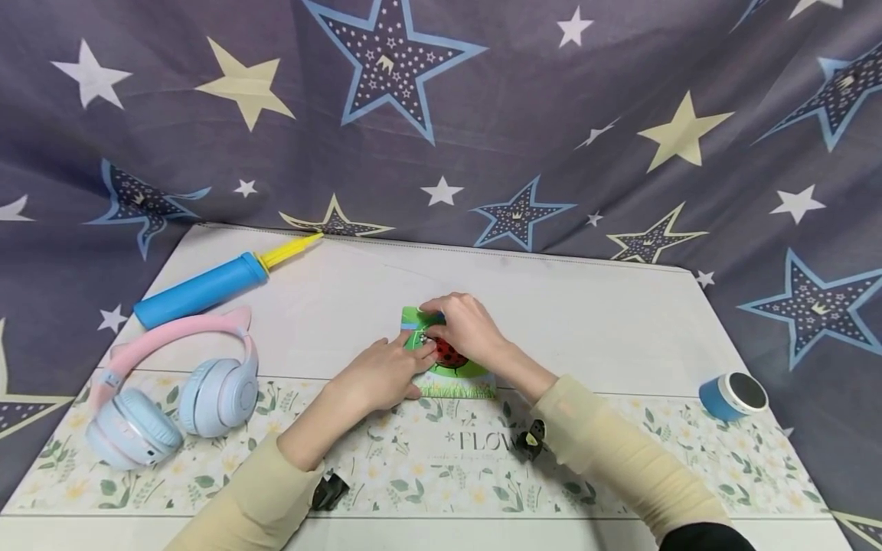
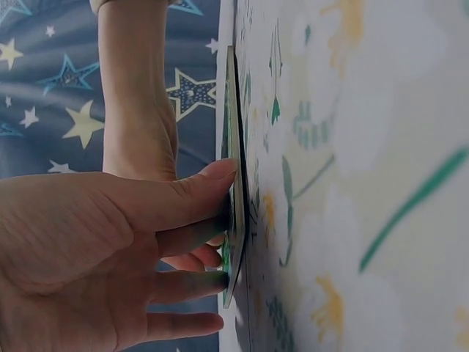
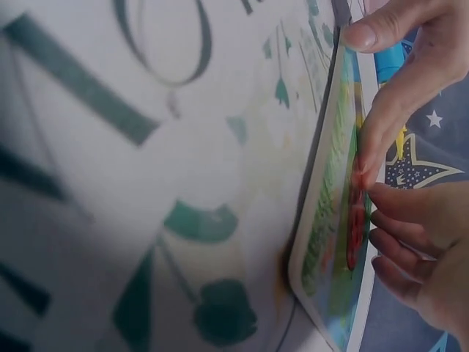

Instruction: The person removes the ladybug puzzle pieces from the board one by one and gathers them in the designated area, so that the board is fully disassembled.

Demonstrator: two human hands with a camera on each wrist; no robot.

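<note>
A flat picture board with a red ladybug, green ground and a grass strip lies on the table. My left hand rests on its left side with fingers nearly straight. In the left wrist view, the left thumb touches the board's edge and the other fingers reach its face. The right hand bends over the upper part of the board, thumb and fingertips touching the picture close to the ladybug. Whether a small piece lies between those fingertips is hidden.
Pink and blue cat-ear headphones lie at the left, in front of a blue hand pump with a yellow nozzle. A blue-and-white cylinder stands at the right edge. A star-patterned cloth hangs behind the table.
</note>
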